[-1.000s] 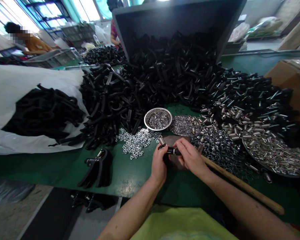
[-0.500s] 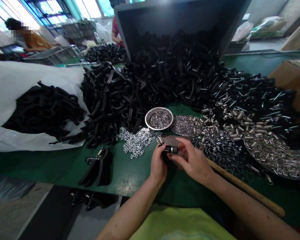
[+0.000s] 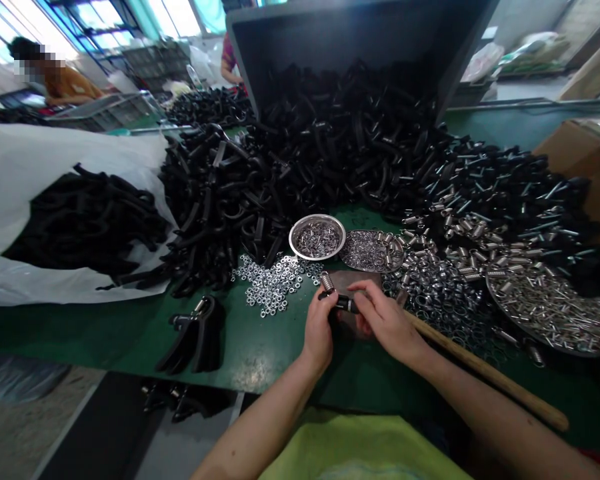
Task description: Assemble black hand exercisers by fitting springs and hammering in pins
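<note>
My left hand (image 3: 318,331) is closed around a black plastic clamp part (image 3: 341,302), whose lower portion is hidden by the fingers. A silver coil spring (image 3: 327,281) stands up from it by my left thumb. My right hand (image 3: 391,323) has its fingers closed on the black knob (image 3: 352,306) at the part's right end. Both hands are over a dark metal block (image 3: 360,279). Beyond them, small silver nuts (image 3: 270,283) lie loose on the green table (image 3: 260,357), near a round metal bowl (image 3: 294,239) of small pins.
A wooden handle (image 3: 490,370) lies beside my right forearm. Springs, rings and a metal dish (image 3: 495,303) of pins spread to the right. A grey bin (image 3: 350,33) spills black parts at the back. Two black assemblies (image 3: 200,337) stand left. Other people work behind.
My right hand has moved in onto the knob, its fingers closing from a spread position. My left hand has tilted the black part slightly, and the spring stands more upright.
</note>
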Motion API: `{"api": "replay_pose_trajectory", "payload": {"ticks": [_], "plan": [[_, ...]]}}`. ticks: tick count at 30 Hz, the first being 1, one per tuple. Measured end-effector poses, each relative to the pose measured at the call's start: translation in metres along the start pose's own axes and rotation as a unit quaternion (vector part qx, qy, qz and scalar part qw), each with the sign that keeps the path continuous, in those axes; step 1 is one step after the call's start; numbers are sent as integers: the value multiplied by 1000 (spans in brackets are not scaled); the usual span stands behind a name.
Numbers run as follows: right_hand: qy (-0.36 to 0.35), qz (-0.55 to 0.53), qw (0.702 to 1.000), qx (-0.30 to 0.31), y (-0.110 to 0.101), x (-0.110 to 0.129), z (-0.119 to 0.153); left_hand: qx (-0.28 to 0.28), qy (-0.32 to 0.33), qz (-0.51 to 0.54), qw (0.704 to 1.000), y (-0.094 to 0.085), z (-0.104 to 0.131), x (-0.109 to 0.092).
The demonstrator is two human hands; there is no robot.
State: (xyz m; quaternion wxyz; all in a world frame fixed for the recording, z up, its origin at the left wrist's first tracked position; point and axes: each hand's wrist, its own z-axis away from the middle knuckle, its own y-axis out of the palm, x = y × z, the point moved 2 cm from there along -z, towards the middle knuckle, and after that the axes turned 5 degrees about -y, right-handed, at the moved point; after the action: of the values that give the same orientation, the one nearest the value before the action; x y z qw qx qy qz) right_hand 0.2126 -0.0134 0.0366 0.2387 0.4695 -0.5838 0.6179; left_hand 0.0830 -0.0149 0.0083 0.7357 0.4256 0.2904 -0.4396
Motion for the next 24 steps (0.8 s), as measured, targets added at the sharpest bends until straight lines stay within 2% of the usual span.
{"api": "replay_pose_trajectory", "payload": {"ticks": [2,4,5,7,8,9,10,11,12,14,15,16,17,18,19,22,24], "plan": [[-9,-35,999,-18,1,2,-1,5,71,-16,997,0,-1,-2],[27,-142,989,-34,7,2,-2,-5,107,-62,992,-1,-2,-1],[74,-228,970,-36,13,0,-3,-23,119,-93,988,-2,-2,-1],[176,-396,900,-52,26,-6,-2,-72,155,-169,971,-5,-1,0],[211,-454,863,-66,31,-10,-2,-90,176,-210,958,-6,0,0],[234,-486,839,-73,35,-15,-2,-97,191,-247,945,-7,-1,0],[249,-493,831,-66,36,-20,-3,-94,195,-280,935,-8,-2,0],[258,-475,841,-33,35,-25,-5,-83,188,-306,930,-10,-4,-1],[262,-432,863,23,32,-31,-9,-70,175,-323,927,-12,-6,-1],[233,-279,919,154,20,-39,-23,-50,152,-347,924,-17,-13,-2],[194,-179,945,191,12,-42,-34,-40,150,-363,919,-20,-15,-3],[143,-66,967,199,3,-43,-49,-29,160,-389,907,-21,-17,-3],[83,43,981,172,-4,-42,-67,-17,177,-426,887,-22,-19,-3],[24,151,980,128,-10,-40,-86,-5,198,-472,859,-21,-19,-3],[-23,257,962,90,-12,-38,-105,7,218,-522,825,-20,-19,-1],[-41,339,937,72,-3,-36,-156,31,262,-639,723,-17,-16,6],[-35,356,930,83,10,-39,-178,34,276,-668,690,-16,-13,10]]}}
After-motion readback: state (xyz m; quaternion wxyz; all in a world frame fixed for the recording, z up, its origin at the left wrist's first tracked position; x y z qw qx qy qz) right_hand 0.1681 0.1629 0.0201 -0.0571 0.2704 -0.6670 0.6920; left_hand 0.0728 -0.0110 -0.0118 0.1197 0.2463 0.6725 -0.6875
